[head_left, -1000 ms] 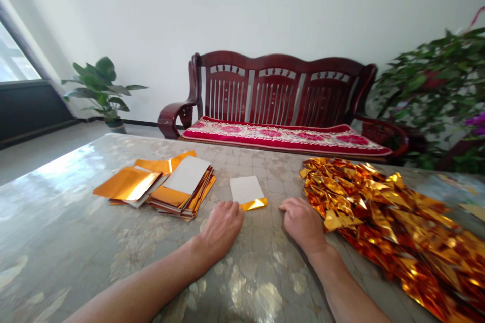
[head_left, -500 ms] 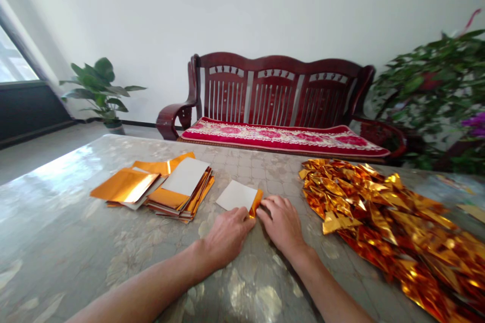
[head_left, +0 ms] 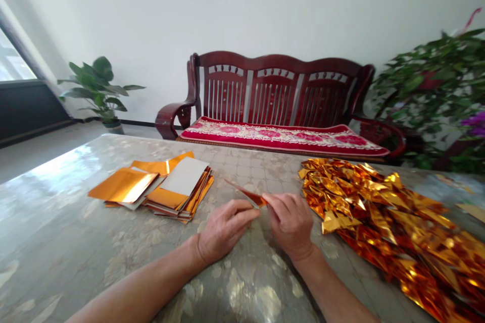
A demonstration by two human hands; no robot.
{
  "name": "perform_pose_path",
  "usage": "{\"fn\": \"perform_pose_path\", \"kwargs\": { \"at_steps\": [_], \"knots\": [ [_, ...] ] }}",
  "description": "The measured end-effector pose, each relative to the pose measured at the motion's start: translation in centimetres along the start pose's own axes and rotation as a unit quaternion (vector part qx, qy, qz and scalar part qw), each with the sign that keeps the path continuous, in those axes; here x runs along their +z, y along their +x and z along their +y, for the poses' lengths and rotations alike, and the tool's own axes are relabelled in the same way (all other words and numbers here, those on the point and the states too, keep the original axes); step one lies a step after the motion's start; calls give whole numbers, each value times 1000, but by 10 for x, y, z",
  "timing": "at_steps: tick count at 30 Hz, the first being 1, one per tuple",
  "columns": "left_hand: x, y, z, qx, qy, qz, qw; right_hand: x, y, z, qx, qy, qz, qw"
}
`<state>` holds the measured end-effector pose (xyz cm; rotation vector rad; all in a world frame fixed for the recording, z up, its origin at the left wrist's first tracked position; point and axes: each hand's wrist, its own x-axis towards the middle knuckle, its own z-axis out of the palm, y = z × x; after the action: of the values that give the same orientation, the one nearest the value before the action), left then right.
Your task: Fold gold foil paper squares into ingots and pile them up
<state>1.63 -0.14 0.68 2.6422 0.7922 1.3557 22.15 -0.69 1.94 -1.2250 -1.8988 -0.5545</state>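
A small sheet of gold foil paper [head_left: 251, 196] is raised off the table and seen nearly edge-on, so most of its face is hidden. My right hand [head_left: 291, 222] pinches its right end between thumb and fingers. My left hand [head_left: 229, 227] is closed at the near edge, thumb and index fingertips on the paper. To the left lies a stack of foil sheets [head_left: 185, 176], some gold side up and some with the pale back up. Beside my right forearm spreads a large heap of folded gold foil pieces [head_left: 379, 222].
The table [head_left: 151, 257] has a patterned, shiny cover. Behind it stands a dark red wooden bench [head_left: 273, 91] with a red floral cushion [head_left: 284, 136]. Potted plants stand at the left [head_left: 102, 91] and right [head_left: 435, 91]. Clear plastic [head_left: 454, 186] lies past the heap.
The sheet, earlier flat with its pale side up and one edge folded, has been lifted and tilted. My right hand has closed on its end; my left has shifted slightly.
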Motion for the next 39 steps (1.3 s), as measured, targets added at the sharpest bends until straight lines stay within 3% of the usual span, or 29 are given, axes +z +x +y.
{"fn": "perform_pose_path", "kwargs": {
  "at_steps": [2,4,11,19,28,35,39],
  "knots": [
    [-1,1,0,7,15,26,1000,-3,1,-3,-42,-34,-7,999],
    [-1,3,-1,-10,45,15,999,-3,1,-8,-60,-54,-33,996],
    [2,6,-13,-79,147,-111,980,5,-5,-15,-61,-51,-118,990],
    [1,5,-18,-138,165,-207,954,3,-12,6,-28,28,-218,975],
    [-2,9,-20,-214,122,-222,944,10,-15,18,71,124,-249,958],
    [-2,17,-23,-327,65,-206,920,11,-12,20,182,149,-260,936],
    [-3,21,-23,-351,78,-210,909,12,-10,18,191,127,-266,936]
  ]
}}
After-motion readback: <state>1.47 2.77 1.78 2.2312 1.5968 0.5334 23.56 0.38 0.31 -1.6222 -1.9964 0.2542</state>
